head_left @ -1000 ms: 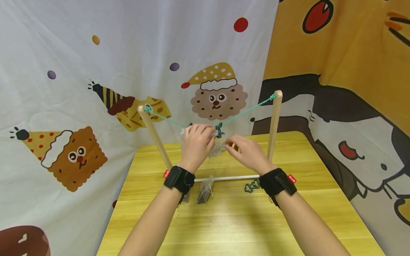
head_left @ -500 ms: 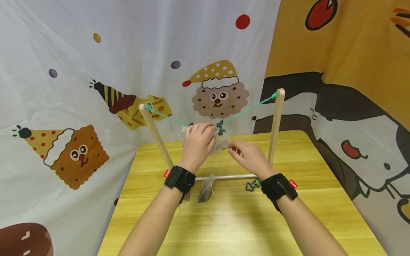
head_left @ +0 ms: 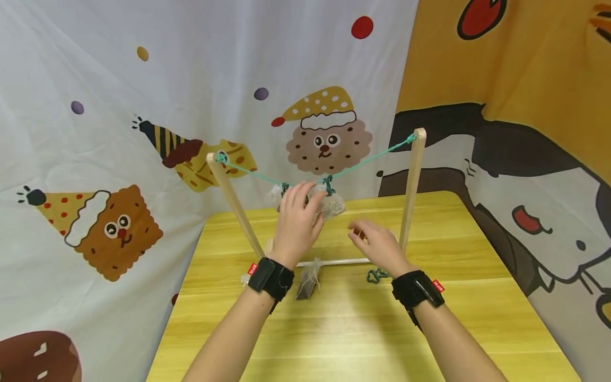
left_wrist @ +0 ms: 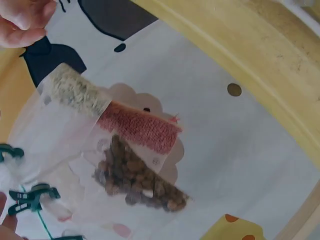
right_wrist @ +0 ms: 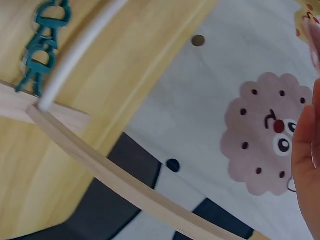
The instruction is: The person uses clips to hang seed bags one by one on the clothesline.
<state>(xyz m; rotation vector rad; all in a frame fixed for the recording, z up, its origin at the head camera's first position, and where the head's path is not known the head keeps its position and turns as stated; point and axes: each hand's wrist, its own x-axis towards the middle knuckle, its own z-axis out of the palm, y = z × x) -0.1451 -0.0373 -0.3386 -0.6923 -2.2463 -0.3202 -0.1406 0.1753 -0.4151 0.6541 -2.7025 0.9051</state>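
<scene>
Here, small clear bags [head_left: 332, 204] of dry filling are being hung by green clips [head_left: 327, 185] from the green cord [head_left: 367, 165] strung between two wooden posts [head_left: 411, 187]. The bags are being touched by the left hand [head_left: 297, 223] with fingers nearly straight, nothing clamped; the right hand [head_left: 377, 244] is being held loose, apart and empty. By judgement, the bagged pouch [head_left: 307, 280] and spare clips [head_left: 376, 275] on the table [head_left: 334, 329] are being left for the following hanging, which calls for a careful pinch. Only the left wrist view is showing the bags' contents [left_wrist: 135, 175].
</scene>
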